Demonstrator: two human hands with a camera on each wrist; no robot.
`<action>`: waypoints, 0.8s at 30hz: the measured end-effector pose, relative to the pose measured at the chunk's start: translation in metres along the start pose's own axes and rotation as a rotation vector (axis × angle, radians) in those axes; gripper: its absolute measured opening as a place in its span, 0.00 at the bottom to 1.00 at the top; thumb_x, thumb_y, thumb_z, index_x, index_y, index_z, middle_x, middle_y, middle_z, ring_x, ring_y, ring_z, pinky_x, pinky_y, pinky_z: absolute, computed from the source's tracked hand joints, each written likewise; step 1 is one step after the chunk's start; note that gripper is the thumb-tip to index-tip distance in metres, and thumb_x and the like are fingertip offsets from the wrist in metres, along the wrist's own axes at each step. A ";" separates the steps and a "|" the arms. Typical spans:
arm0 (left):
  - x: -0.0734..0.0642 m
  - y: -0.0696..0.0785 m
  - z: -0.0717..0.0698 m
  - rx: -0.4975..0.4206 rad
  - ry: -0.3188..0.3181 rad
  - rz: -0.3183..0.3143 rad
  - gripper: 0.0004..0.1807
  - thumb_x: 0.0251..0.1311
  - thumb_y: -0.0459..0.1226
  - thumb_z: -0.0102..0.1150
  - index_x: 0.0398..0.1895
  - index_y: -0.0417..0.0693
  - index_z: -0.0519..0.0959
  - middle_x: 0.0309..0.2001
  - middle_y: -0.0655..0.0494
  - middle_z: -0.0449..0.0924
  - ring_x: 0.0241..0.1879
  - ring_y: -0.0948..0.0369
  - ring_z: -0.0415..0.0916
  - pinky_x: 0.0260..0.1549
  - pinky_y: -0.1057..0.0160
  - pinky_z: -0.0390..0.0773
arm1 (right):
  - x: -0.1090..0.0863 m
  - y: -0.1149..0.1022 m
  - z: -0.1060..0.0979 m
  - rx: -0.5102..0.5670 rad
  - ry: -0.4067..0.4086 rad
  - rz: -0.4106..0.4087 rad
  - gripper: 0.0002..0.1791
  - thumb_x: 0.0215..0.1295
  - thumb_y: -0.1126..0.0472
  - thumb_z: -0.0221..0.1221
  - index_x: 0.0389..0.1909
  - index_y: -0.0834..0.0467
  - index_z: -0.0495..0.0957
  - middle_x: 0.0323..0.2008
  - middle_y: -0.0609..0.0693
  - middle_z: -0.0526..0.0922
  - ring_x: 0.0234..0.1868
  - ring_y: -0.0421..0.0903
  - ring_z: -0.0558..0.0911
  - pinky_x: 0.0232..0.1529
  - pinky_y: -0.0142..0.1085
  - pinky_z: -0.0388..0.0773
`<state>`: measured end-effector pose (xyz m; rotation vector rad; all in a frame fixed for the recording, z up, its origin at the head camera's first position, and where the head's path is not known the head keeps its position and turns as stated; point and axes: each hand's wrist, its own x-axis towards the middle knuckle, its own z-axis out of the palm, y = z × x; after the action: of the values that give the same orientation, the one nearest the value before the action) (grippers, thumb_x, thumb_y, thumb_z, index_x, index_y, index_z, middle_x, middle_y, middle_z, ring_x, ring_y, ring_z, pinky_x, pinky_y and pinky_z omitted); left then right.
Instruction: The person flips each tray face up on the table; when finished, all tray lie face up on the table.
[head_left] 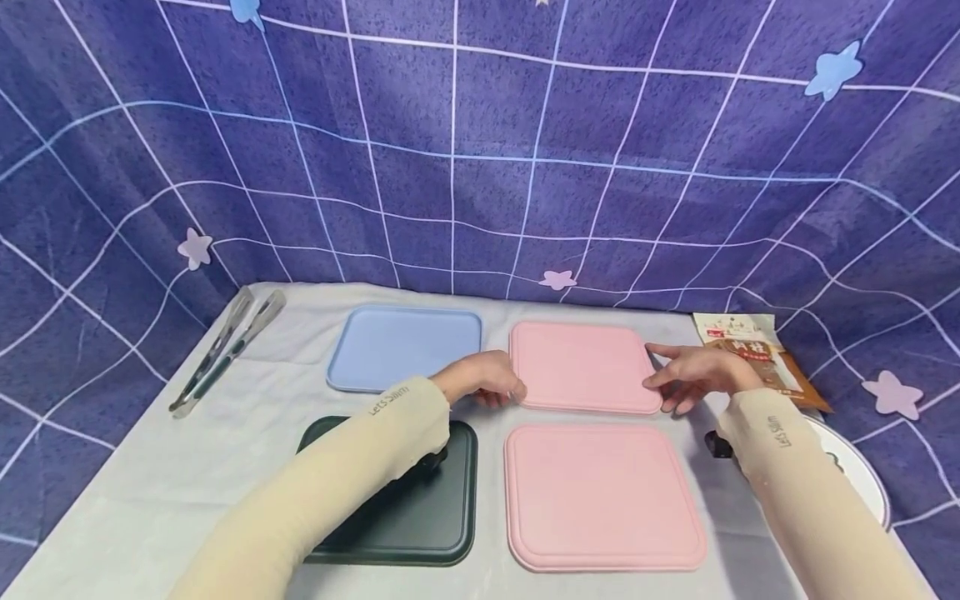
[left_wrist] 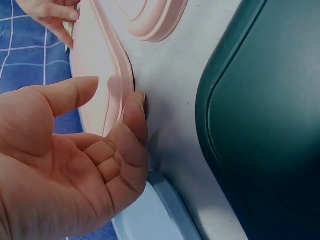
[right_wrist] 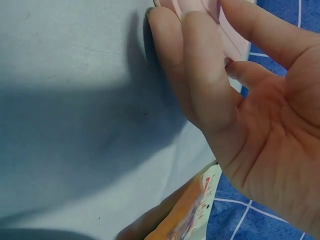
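Two pink trays lie one behind the other right of the middle. At the left edge of the far pink tray (head_left: 581, 367) is my left hand (head_left: 487, 377), its fingertips at the rim. In the left wrist view the thumb stands apart from the fingers, over the tray. My right hand (head_left: 693, 372) touches the same tray's right side, thumb at the rim and fingers low beside it. The near pink tray (head_left: 603, 500) lies flat in front. Left of these are a blue tray (head_left: 401, 342) and a dark green tray (head_left: 442, 517), the latter partly hidden by my left sleeve.
Metal tongs with dark handles (head_left: 228, 354) lie at the far left of the white-covered table. A brown and cream packet (head_left: 772, 358) is at the back right. Below it, a round white item (head_left: 862, 475) is half hidden by my right sleeve. Purple cloth (head_left: 487, 200) hangs behind.
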<state>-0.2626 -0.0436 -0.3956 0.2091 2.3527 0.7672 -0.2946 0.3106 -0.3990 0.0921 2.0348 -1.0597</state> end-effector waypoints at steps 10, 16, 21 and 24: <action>0.001 0.000 0.001 -0.053 0.050 -0.034 0.06 0.60 0.35 0.61 0.35 0.39 0.81 0.22 0.54 0.80 0.16 0.63 0.72 0.18 0.68 0.72 | 0.003 0.000 0.001 0.032 -0.006 -0.002 0.55 0.71 0.61 0.58 0.79 0.53 0.23 0.30 0.55 0.85 0.27 0.45 0.87 0.32 0.39 0.86; 0.000 -0.001 0.001 -0.143 0.069 -0.041 0.32 0.60 0.33 0.60 0.69 0.36 0.69 0.23 0.52 0.82 0.13 0.65 0.71 0.15 0.70 0.69 | 0.004 0.002 0.001 0.032 -0.018 -0.017 0.53 0.72 0.63 0.55 0.79 0.54 0.22 0.32 0.56 0.84 0.28 0.46 0.87 0.33 0.38 0.86; -0.001 -0.002 0.002 -0.242 0.071 -0.005 0.20 0.58 0.30 0.59 0.54 0.32 0.77 0.21 0.51 0.82 0.11 0.67 0.68 0.14 0.71 0.65 | 0.004 0.002 -0.001 0.051 -0.032 -0.007 0.53 0.72 0.65 0.53 0.79 0.54 0.21 0.31 0.57 0.85 0.28 0.45 0.87 0.32 0.38 0.86; -0.001 -0.003 0.003 -0.273 0.082 0.003 0.10 0.57 0.30 0.60 0.42 0.34 0.79 0.20 0.53 0.80 0.11 0.68 0.68 0.14 0.71 0.64 | 0.005 0.002 -0.002 0.058 -0.039 -0.004 0.53 0.72 0.66 0.53 0.79 0.53 0.21 0.30 0.57 0.85 0.28 0.45 0.87 0.32 0.38 0.86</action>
<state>-0.2599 -0.0449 -0.3988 0.0654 2.2920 1.1053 -0.2987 0.3121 -0.4032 0.0967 1.9703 -1.1153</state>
